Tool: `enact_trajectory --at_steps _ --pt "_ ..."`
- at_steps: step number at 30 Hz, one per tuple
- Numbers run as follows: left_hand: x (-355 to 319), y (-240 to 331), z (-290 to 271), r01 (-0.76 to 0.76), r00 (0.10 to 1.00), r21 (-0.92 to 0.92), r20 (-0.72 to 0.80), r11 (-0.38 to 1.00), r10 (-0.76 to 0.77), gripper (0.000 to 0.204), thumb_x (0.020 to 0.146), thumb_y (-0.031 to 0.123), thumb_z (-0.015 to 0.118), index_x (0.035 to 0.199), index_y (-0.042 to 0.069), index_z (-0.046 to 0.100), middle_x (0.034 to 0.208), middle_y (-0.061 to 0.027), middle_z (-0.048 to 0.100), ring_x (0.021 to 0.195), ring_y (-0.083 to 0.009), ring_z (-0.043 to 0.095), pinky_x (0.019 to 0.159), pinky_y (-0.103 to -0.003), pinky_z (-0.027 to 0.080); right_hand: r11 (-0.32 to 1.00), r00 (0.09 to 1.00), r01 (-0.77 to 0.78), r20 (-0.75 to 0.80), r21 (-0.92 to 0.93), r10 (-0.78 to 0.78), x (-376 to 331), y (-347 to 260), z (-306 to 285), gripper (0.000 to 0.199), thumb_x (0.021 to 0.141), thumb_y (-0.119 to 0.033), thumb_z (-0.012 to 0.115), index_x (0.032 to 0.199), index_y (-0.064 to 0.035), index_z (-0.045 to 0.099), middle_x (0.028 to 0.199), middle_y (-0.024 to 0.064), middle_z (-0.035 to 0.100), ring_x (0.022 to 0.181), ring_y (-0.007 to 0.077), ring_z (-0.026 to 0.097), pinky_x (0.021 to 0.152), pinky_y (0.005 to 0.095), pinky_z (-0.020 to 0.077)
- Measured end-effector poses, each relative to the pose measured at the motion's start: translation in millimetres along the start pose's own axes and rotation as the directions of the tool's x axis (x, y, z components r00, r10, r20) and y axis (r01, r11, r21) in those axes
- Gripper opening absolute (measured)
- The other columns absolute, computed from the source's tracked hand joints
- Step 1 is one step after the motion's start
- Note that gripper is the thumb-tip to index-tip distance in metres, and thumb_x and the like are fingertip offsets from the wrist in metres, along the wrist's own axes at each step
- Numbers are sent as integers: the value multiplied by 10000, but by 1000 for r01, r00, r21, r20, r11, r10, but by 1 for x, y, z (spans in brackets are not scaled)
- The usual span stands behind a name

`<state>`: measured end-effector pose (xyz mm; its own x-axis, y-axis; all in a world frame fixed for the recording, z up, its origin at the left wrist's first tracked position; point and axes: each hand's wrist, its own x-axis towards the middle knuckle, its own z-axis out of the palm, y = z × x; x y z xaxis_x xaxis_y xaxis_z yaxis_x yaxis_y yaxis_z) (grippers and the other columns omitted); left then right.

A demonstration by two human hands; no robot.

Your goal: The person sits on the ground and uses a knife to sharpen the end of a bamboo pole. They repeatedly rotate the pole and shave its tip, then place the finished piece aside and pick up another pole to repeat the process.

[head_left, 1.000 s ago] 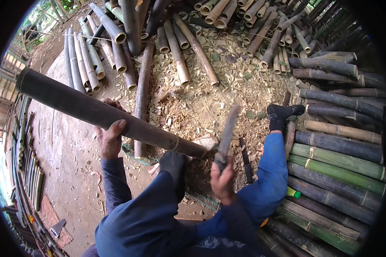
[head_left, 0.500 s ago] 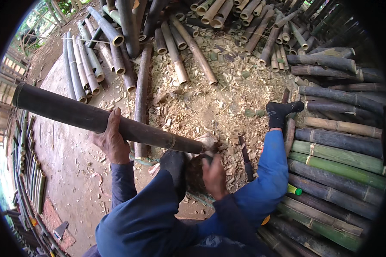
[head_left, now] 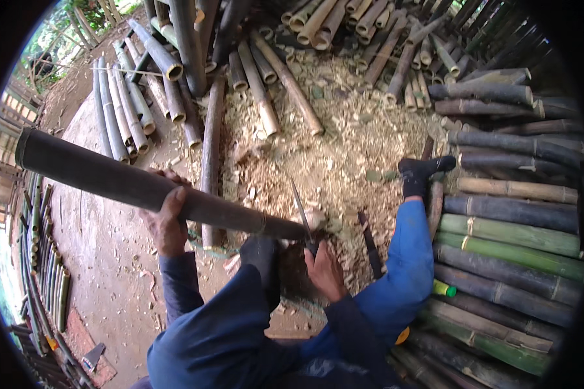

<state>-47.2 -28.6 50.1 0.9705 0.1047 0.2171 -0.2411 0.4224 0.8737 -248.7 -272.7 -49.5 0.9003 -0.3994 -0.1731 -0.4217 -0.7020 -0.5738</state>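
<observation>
A long dark bamboo pole (head_left: pixel 91 172) slants across me, from high on the left down to its lower end between my feet. My left hand (head_left: pixel 165 223) is wrapped around it near the middle, thumb on top. In my right hand (head_left: pixel 326 271) is the dark handle of a knife (head_left: pixel 299 202). Its narrow blade points away from me, beside the pole's lower end; whether the edge touches the bamboo I cannot tell. That end lies by a pale, chopped-looking lump of wood (head_left: pixel 315 217), partly hidden.
Wood chips (head_left: pixel 344 155) cover the ground ahead. Dark and green bamboo lengths (head_left: pixel 512 233) lie stacked at the right, with more cut bamboo (head_left: pixel 259 84) at the back. A long dark strip (head_left: pixel 370 246) lies beside my right leg. A saw-like tool (head_left: pixel 93 356) is at lower left.
My right hand, blurred before, has come slightly nearer me, and the knife blade now shows clearly. My left hand has shifted its grip a little; the pole stays nearly in place.
</observation>
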Motion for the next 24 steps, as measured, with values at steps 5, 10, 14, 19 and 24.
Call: enact_trajectory --at_steps 5,10,14,19,24 --pt "-4 2 -4 38 998 -53 47 998 -35 621 779 -37 765 1322 25 471 1088 -123 619 989 -255 665 927 -415 575 976 999 -27 -38 214 36 -13 8 -24 350 1050 -329 597 1121 4 515 794 266 676 756 488 683 634 554 514" --pt "-8 0 -9 32 999 -16 35 999 -32 652 779 -20 771 1349 33 458 1092 -118 606 996 -258 658 939 -425 564 977 996 -25 -77 213 42 -9 -10 -14 332 1040 -313 608 1132 -4 530 819 261 697 765 501 682 628 546 528" --pt "-6 3 -7 31 990 13 138 999 -33 658 790 -10 764 1364 45 448 1123 -117 584 1036 -262 638 986 -429 533 998 1000 -17 12 58 16 -2 -7 -12 395 1039 -379 586 1103 6 530 875 294 696 786 512 676 659 575 537" --pt "-10 10 -6 76 987 39 139 996 -80 650 803 25 763 1365 52 437 1115 -115 577 1058 -265 627 1003 -426 524 937 973 99 -230 335 -21 -24 -2 -26 306 1035 -248 634 1141 21 532 813 270 678 748 479 684 615 520 514" --pt "-10 8 0 28 987 15 157 999 -30 653 800 41 767 1362 49 434 1114 -121 576 1049 -264 627 1000 -431 523 964 953 -257 146 -67 264 -5 -5 -2 409 1054 -340 563 1202 42 543 819 287 681 758 504 679 664 571 533"
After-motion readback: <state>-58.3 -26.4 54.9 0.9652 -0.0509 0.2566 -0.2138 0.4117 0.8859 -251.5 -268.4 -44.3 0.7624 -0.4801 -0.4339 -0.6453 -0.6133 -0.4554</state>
